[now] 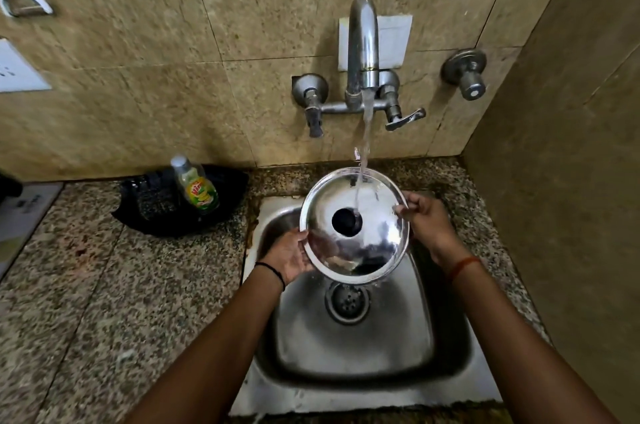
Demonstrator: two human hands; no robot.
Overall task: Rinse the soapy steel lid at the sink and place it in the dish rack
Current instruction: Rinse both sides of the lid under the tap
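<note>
1. Round polished steel lid (pixel 355 226) with black central knob (pixel 346 222), held above the stainless sink basin (pixel 353 351); knob face tilted toward the camera, far rim highest, under the tap's water stream (pixel 366 132).
2. Left hand (pixel 289 257) grips the lower-left rim; right hand (pixel 427 219) pinches the right rim.
3. Basin below is open around the drain strainer (pixel 347 302).

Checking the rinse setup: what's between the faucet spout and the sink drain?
In the head view, the steel lid sits between faucet spout and drain, held at its rim by left hand and right hand. The water stream lands on it.
</note>
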